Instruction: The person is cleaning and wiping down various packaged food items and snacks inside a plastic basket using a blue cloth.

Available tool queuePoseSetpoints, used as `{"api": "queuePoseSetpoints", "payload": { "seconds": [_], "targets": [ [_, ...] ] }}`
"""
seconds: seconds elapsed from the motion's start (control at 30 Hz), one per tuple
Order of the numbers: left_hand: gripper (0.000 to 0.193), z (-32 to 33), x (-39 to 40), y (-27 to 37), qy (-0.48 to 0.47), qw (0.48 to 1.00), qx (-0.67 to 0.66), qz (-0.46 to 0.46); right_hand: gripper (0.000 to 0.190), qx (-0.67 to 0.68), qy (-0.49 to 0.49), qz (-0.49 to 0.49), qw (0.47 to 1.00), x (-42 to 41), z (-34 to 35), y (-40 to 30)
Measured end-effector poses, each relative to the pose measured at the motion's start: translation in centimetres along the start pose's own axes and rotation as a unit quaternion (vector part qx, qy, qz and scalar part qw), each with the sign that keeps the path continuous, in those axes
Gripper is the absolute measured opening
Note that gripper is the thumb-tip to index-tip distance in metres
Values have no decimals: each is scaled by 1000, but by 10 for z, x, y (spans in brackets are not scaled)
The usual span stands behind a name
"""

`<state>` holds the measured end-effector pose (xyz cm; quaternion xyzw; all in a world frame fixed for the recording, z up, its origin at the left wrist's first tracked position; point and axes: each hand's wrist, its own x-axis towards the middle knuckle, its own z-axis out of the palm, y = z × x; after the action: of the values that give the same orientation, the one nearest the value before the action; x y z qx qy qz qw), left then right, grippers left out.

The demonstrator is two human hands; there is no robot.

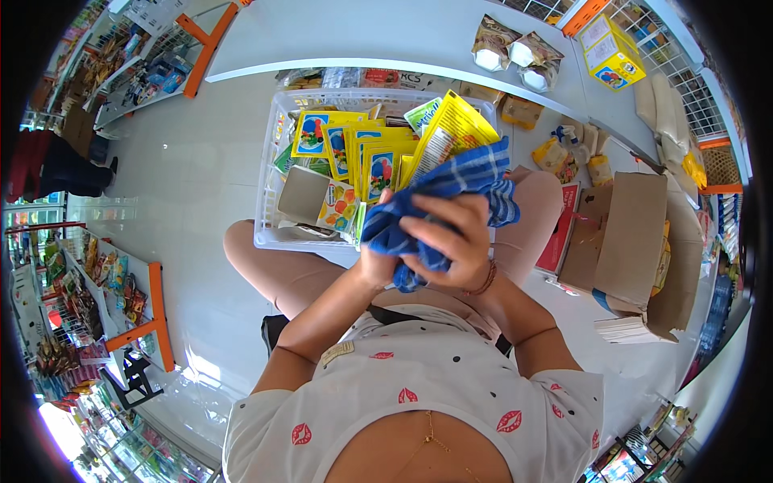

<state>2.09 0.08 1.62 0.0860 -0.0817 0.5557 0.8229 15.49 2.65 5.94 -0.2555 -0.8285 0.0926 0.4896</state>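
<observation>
Both my hands are close together over the near edge of a white plastic basket (261,199). A blue checked cloth (477,169) is bunched between them. My right hand (456,232) curls its fingers over the cloth, slightly blurred. Partly covered by the cloth, my left hand (379,265) grips from the other side with its thumb raised. A yellow sachet (450,136) sticks out beyond the cloth; its lower end is hidden. Inside the basket stand several yellow sachets (380,172), green-and-white packets (421,115) and an open small carton (308,196) with fruit pictures.
A grey shelf (362,36) ahead bears pouches with white caps (519,51) and a yellow box (611,51). An open cardboard box (631,241) stands to the right, near a spray bottle (574,145). Store racks (160,314) line the left, where a person (66,163) stands.
</observation>
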Motion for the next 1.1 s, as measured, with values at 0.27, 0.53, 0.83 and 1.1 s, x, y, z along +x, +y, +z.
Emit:
{"api": "queuePoseSetpoints", "payload": {
  "seconds": [0.27,0.53,0.83,1.1],
  "targets": [
    [91,23,4,-5,66,919,387,-25,27,115,96,405,902,18,-69,50],
    [106,3,48,12,48,412,900,135,46,206,-192,408,869,32,-115,78],
    [102,-12,48,21,73,419,896,130,48,31,-278,371,886,20,-65,141],
    [34,-19,26,71,134,356,916,131,47,33,-505,330,797,-2,-22,179]
  ]
}}
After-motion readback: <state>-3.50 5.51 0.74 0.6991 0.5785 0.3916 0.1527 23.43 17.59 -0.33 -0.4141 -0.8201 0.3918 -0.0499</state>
